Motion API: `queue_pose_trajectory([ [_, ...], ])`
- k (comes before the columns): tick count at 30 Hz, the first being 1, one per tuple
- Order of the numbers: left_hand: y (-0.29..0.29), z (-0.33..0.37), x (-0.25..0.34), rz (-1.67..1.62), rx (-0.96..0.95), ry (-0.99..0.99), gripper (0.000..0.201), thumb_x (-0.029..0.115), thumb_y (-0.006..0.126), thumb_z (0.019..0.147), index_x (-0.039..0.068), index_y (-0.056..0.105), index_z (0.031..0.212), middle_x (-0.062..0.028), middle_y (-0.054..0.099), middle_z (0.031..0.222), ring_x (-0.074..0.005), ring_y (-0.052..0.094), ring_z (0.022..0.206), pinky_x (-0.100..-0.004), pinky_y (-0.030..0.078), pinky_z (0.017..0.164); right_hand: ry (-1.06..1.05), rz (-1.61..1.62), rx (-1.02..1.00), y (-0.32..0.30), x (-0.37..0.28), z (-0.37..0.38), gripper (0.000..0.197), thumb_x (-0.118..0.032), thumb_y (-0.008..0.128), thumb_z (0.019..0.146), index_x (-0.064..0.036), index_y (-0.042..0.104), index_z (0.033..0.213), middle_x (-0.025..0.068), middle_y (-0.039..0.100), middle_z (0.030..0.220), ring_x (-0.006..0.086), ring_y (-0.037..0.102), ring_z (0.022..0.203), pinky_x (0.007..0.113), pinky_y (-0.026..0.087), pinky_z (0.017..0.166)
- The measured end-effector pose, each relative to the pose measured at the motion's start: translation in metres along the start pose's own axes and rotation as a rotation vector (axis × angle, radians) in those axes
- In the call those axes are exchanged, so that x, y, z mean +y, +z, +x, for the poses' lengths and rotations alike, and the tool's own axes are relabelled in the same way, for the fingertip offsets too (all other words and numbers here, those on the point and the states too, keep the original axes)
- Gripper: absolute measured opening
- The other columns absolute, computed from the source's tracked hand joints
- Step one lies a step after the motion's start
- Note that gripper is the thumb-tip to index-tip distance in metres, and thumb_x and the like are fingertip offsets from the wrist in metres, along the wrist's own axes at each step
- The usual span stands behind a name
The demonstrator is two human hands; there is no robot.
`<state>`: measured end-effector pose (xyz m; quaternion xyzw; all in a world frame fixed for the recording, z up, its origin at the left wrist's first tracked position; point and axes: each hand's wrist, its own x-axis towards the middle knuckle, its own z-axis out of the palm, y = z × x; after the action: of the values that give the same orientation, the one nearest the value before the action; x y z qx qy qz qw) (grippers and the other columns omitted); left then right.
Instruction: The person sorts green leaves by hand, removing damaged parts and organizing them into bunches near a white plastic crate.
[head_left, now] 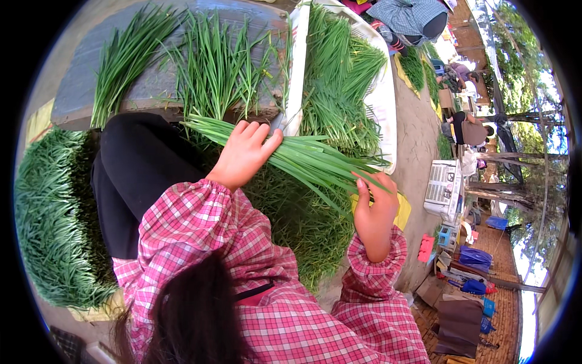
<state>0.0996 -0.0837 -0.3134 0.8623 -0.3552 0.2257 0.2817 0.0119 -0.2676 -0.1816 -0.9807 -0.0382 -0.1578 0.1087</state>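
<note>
A bunch of long flat green chives (315, 161) stretches between my two hands above my lap. My left hand (245, 153) is closed round the bunch towards one end, with the stalks poking out past it to the left. At the leaf tips on the other end, my right hand (377, 212) has its fingers curled and pressed on the leaves. A small grey edge shows beside my left fingers; I cannot make out what it is. Beyond my knee, more chives (212, 67) lie in loose piles on a grey board (76, 79).
To the right of the board stands a white plastic crate (388, 130) filled with chive bunches. A big heap of chives (57, 218) lies at the left, another (303, 236) under my arms. Further right are a white slatted crate (442, 189) and several people at work.
</note>
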Motion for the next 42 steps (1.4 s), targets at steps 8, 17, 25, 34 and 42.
queue_pose_trajectory([
  [8,0.002,0.001,0.003,-0.005,-0.029,0.041,0.031,0.005,0.048,0.064,0.006,0.045,0.094,-0.0066,0.041,0.073,-0.0207,0.043,0.072,-0.0308,0.035,0.065,-0.122,-0.179,0.043,0.011,0.005,0.002,0.02,0.004,0.047,0.059,-0.0057,0.057,0.073,0.0063,0.039,0.065,0.0223,0.042,0.067,0.032,0.031,0.067],
  [17,0.005,-0.001,0.0,-0.005,0.008,-0.015,0.034,0.005,0.048,0.063,0.004,0.045,0.097,-0.0069,0.04,0.074,-0.021,0.043,0.072,-0.0313,0.034,0.065,0.228,0.073,0.267,-0.021,0.024,-0.001,0.018,0.001,0.052,0.073,-0.0026,0.055,0.091,0.0095,0.054,0.082,0.0229,0.05,0.077,0.032,0.037,0.072],
  [25,0.002,0.0,-0.002,-0.006,0.077,-0.012,0.034,0.005,0.048,0.063,0.003,0.046,0.097,-0.0076,0.042,0.076,-0.0214,0.044,0.071,-0.0319,0.035,0.065,0.06,0.147,0.009,-0.072,0.022,-0.008,0.029,0.0,0.057,0.067,-0.0028,0.054,0.095,0.0107,0.055,0.091,0.0227,0.052,0.085,0.03,0.04,0.075],
  [34,0.001,0.0,-0.001,0.013,0.079,0.005,0.033,0.005,0.048,0.063,0.003,0.046,0.096,-0.0075,0.042,0.076,-0.0211,0.044,0.07,-0.0317,0.035,0.064,-0.031,0.124,-0.085,-0.054,-0.005,0.0,0.024,0.004,0.057,0.066,-0.0023,0.057,0.089,0.0106,0.055,0.085,0.024,0.053,0.077,0.03,0.042,0.065],
  [42,0.0,0.0,-0.001,0.013,0.08,0.029,0.031,0.006,0.048,0.063,0.003,0.046,0.094,-0.0065,0.041,0.073,-0.0204,0.043,0.068,-0.031,0.035,0.063,-0.107,-0.061,-0.049,-0.043,-0.004,0.0,0.027,0.012,0.049,0.06,-0.0011,0.057,0.082,0.01,0.049,0.072,0.0242,0.05,0.067,0.031,0.039,0.056],
])
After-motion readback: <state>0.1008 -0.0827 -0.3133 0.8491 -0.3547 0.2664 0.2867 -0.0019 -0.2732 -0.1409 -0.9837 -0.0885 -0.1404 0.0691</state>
